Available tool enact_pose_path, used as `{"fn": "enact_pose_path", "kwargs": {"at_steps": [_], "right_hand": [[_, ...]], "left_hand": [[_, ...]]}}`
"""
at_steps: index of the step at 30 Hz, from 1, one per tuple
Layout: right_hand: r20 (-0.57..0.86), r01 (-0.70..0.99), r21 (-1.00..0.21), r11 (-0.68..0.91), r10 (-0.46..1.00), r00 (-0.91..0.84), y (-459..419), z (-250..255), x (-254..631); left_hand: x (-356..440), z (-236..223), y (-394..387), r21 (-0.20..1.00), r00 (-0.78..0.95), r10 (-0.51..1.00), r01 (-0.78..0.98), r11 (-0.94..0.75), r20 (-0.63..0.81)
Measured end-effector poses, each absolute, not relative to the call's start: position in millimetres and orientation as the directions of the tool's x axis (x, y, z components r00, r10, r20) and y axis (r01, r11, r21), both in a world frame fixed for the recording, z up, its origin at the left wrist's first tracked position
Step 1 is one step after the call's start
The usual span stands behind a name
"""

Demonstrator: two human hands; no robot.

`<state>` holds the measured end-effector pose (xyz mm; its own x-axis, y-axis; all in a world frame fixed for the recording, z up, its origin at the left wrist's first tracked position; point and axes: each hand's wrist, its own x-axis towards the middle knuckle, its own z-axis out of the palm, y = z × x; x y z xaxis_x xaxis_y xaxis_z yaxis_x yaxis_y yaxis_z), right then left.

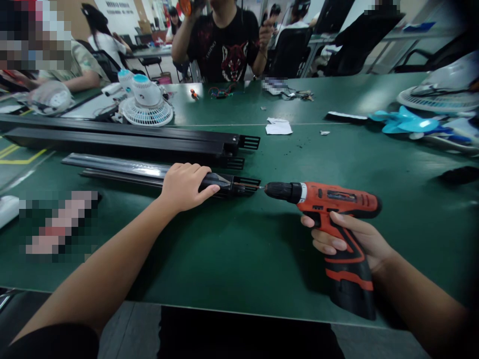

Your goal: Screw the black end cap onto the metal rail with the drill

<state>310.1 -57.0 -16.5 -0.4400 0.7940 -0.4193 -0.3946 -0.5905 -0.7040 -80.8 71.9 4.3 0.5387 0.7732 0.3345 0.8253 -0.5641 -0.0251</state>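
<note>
one closed right hand (372,242) is wrapped round the grip of the orange drill (337,194), a finger at the trigger. the left hand (183,187) is half curled, palm down over the wrapped dark bar (127,165), pressing it to the surface (224,254), thumb along the near side. the drill's long bit reaches leftward into or over the bar's slotted end (241,190); whether its tip meets a screw cannot be told.

the work likely goes best with the bit in line with whatever it meets, the drill's nose level, and steady pressure along the bar rather than across it. a light trigger start should lessen slipping, and the left hand does well to stay firm and clear of the tip, since the bar could turn or slide.

counted outward: one drill, one bar under the hand with a thinner dark strip beside it, perhaps part of it, then two long black bars (157,143) lying just behind. beyond them are one larger white paper (279,127), one small scrap (325,132), one light blue fan blade (407,122) at the right, and one person (232,55) across the surface.
</note>
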Motion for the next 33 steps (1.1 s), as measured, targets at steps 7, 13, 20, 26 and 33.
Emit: {"fn": "enact_pose_path", "kwargs": {"at_steps": [7, 13, 20, 26, 33], "right_hand": [[-0.369, -0.43, -0.69, -0.582, 0.794, -0.483, -54.8, -18.2, 309.4], [-0.382, -0.415, -0.688, -0.595, 0.783, -0.49, -55.2, -18.6, 309.6], [-0.386, -0.373, -0.722, -0.583, 0.786, -0.483, -55.4, -16.3, 308.7], [-0.389, -0.38, -0.714, -0.588, 0.785, -0.483, -54.9, -14.1, 307.0], [-0.404, -0.362, -0.72, -0.592, 0.782, -0.476, -54.6, -15.1, 307.9]], "left_hand": [[-81.0, 3.9, 72.1, -0.018, 0.534, 0.773, 0.826, -0.563, 0.342], [-81.3, 3.4, 72.8, -0.014, 0.534, 0.773, 0.825, -0.565, 0.343], [-80.6, 4.5, 72.5, -0.022, 0.538, 0.775, 0.825, -0.564, 0.331], [-80.8, 3.9, 72.5, -0.015, 0.536, 0.771, 0.824, -0.566, 0.344], [-80.7, 4.3, 72.8, -0.012, 0.536, 0.772, 0.824, -0.567, 0.341]]}}
